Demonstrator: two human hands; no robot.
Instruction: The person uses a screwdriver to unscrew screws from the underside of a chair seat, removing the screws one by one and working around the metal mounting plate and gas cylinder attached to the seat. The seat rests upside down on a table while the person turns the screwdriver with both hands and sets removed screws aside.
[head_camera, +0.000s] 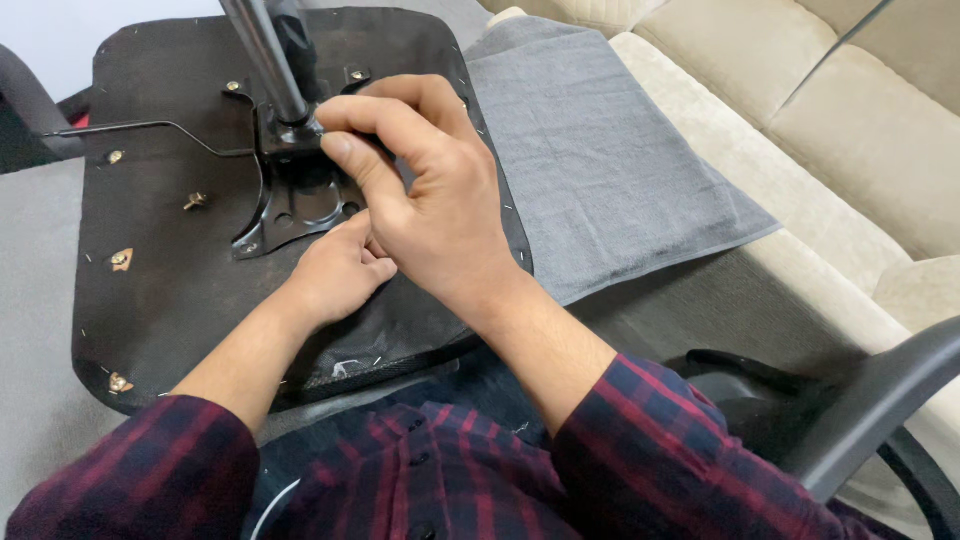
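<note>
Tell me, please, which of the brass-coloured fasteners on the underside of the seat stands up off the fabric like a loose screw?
The screw left of the black metal plate; it sticks up, while the others, such as the lower-left corner fastener, lie flat.

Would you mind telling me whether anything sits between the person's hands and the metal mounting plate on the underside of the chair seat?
Nothing visible does. The right hand already rests on the black mounting plate beside the gas cylinder, and the left hand touches the plate's near edge.
</note>
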